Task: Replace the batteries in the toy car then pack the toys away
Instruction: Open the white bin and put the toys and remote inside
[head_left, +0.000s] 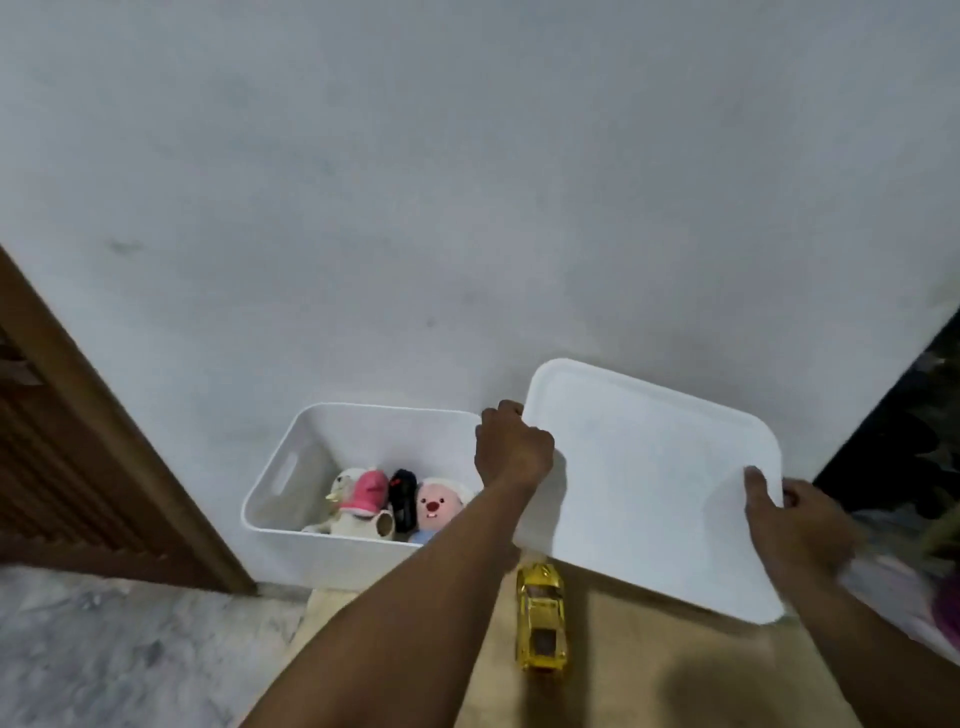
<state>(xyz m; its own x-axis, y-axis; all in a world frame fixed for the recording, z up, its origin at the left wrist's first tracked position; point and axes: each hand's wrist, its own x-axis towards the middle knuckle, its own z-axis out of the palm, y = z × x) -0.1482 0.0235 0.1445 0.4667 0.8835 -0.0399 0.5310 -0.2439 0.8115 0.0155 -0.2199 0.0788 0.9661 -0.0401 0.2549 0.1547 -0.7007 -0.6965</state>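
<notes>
four soft toys (395, 499) are lying in the white storage bin (291, 540) at the left, which is standing open against the wall, so the packing step seems to be the one in hand. to the right of the bin, the yellow toy car (540, 618) is resting on the tan bench (649, 675), outside the bin and partly under the lid's near edge. whether its batteries are the new ones is not showing. the white lid (649, 493) is hanging in the air to the right of the bin, tilted, not over the opening.

judging from this, the next move is calling for the car to go in among the soft toys before the lid is squared over the rim and pressed down. closing now would be leaving the car out.

the hands are both holding the lid. the left hand (511, 452) is gripping its left edge near the far corner, fingers curled over the rim. the right hand (795, 525) is pinching the right edge, thumb lying on top and the fingers tucked underneath, somewhat blurred.
</notes>
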